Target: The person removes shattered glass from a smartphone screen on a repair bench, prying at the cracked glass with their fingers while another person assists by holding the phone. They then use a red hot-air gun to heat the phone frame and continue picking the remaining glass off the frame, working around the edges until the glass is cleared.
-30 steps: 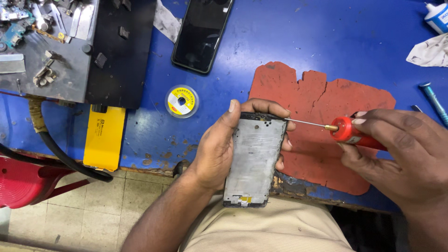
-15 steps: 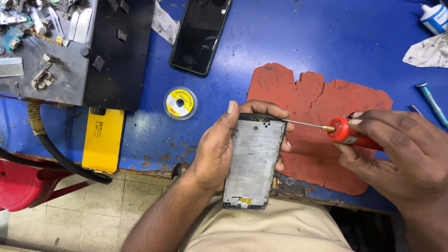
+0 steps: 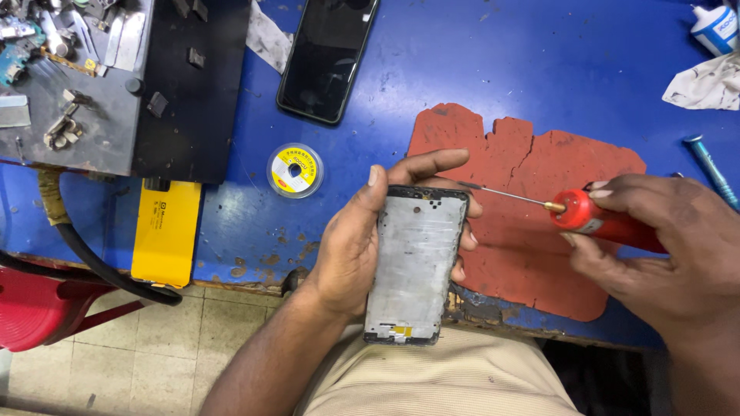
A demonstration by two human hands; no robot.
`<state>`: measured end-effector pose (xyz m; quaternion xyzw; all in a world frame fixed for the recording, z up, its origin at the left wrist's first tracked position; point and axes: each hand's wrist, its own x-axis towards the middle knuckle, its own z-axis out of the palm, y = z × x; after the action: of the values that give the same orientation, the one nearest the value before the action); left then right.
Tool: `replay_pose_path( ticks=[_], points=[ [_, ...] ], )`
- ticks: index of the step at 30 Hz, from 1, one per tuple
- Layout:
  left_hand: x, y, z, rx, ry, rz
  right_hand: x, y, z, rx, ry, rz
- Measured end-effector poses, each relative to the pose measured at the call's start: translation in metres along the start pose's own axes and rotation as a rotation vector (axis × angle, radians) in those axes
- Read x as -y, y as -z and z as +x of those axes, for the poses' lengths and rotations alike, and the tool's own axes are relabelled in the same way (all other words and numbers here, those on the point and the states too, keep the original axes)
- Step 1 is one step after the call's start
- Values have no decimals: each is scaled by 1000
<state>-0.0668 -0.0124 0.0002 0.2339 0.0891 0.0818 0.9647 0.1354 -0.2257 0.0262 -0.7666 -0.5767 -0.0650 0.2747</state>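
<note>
My left hand (image 3: 362,239) grips a bare grey phone frame (image 3: 412,266) from behind, holding it upright over the front edge of the blue table (image 3: 539,69). My right hand (image 3: 667,250) holds a red-handled screwdriver (image 3: 593,219). Its thin metal shaft points left, with the tip close to the frame's top right corner, near my left fingertips. Beneath both lies a worn red mat (image 3: 532,192).
A black phone (image 3: 327,58) lies face up at the top middle. A small yellow-labelled spool (image 3: 294,170) sits left of my left hand. At the far left are a dark work plate (image 3: 116,92) with metal parts, a yellow battery (image 3: 166,231) and a black cable (image 3: 92,262). A crumpled cloth (image 3: 705,85) lies top right.
The screwdriver tip has shifted slightly toward the frame's top right corner. The left hand and frame stay nearly still.
</note>
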Motion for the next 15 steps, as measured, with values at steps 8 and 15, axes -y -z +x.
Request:
replay_pose_path(
  ticks=[8,15],
  points=[
    [-1,1,0,6,49,-61,-7,2,-6,-6,-4,49],
    [3,3,1,-17,53,42,3,5,7,1,87,-16]
  ],
)
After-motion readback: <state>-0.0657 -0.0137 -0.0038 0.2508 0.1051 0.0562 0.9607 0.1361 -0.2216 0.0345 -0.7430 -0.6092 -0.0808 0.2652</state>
